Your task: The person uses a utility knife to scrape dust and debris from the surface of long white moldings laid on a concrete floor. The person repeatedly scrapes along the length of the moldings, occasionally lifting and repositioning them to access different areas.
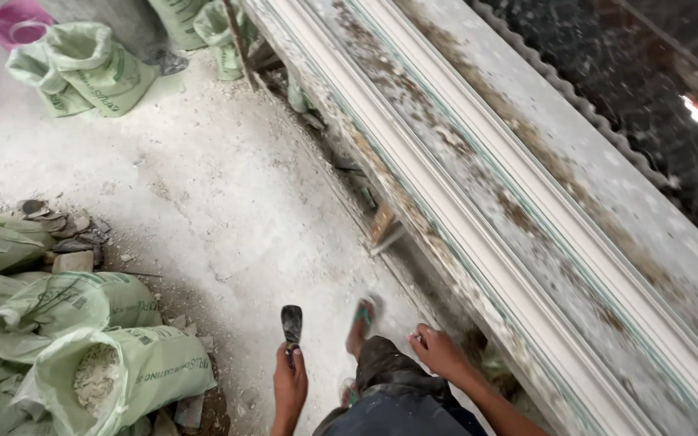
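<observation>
My left hand (289,386) is closed around the handle of a scraper (291,324), blade pointing up and ahead, while my right hand (438,351), fingers loosely curled and holding nothing, hangs nearer the long white moulding (446,202) running diagonally along the bench (648,234) to my right.

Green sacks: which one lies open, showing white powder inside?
The sack nearest the left hand, bottom left; the others look closed or folded.

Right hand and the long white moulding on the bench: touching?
Apart. The head view shows the right hand hanging beside the bench edge, clear of the white moulding.
</observation>
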